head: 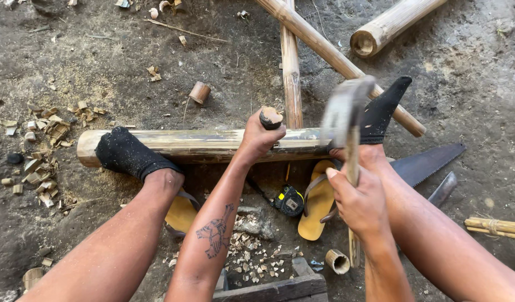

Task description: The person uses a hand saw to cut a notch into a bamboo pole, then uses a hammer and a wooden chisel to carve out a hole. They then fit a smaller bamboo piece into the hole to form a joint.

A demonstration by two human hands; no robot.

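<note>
Head view: a thick bamboo pole (212,144) lies crosswise on the dirt ground (100,61), pinned by two feet in black socks, the left foot (126,152) near its left end and the right foot (380,114) further right. Behind it, two thinner bamboo poles (291,72) cross each other, and a short, thick bamboo piece (389,23) lies at the top right. A small bamboo ring (200,92) stands just behind the pole. Wood chips (42,145) are scattered at the left and also between the legs. In front of the pole lie a yellow sandal (316,204), a yellow and black tape measure (290,200) just beside it, and a saw blade (428,163) at the right, partly hidden by the right leg. A second bamboo ring (338,261) lies near the right wrist.

The left hand (257,136) is closed around a chisel handle (270,118), held upright against the top of the pole; the blade is hidden by the hand. The right hand (358,198) is clamped on the wooden shaft of a hammer (345,109), raised above the pole to the right of the chisel; the head is motion-blurred. The hands are apart. Both forearms reach forward between the knees; the left forearm bears a tattoo.

The bamboo rings are hollow, and their insides look dark; contents cannot be made out.
</note>
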